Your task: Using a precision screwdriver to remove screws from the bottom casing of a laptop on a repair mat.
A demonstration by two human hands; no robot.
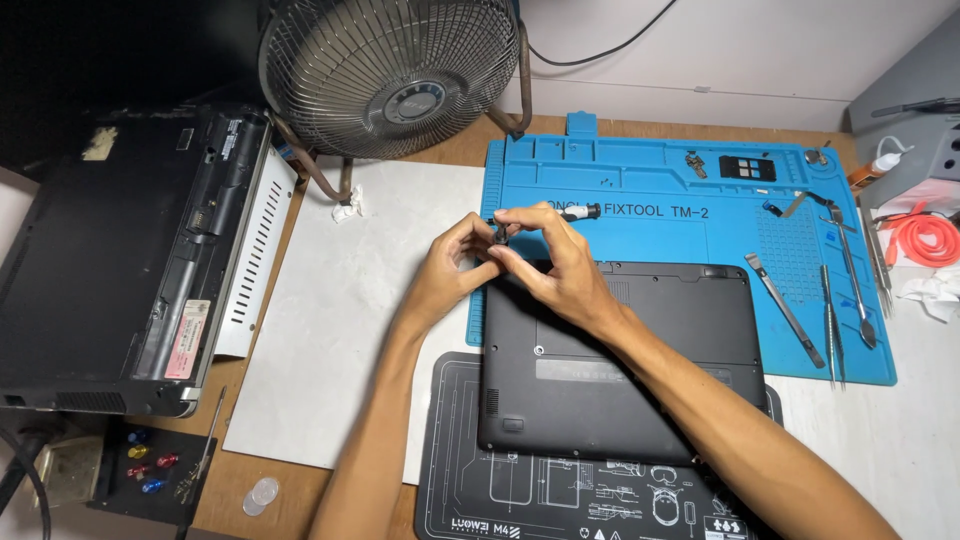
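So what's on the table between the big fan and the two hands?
In the head view, a pale grey sheet lies on the table between the fan and the hands, with a small crumpled white scrap on it near the fan's foot.

One camera, worn on the person's head, looked steeply down and forward over the table from close range. Both forearms entered from the bottom edge of the view. The far edge of the table, the wall and a fan filled the top. An old laptop lay at the left edge, tools at the right.
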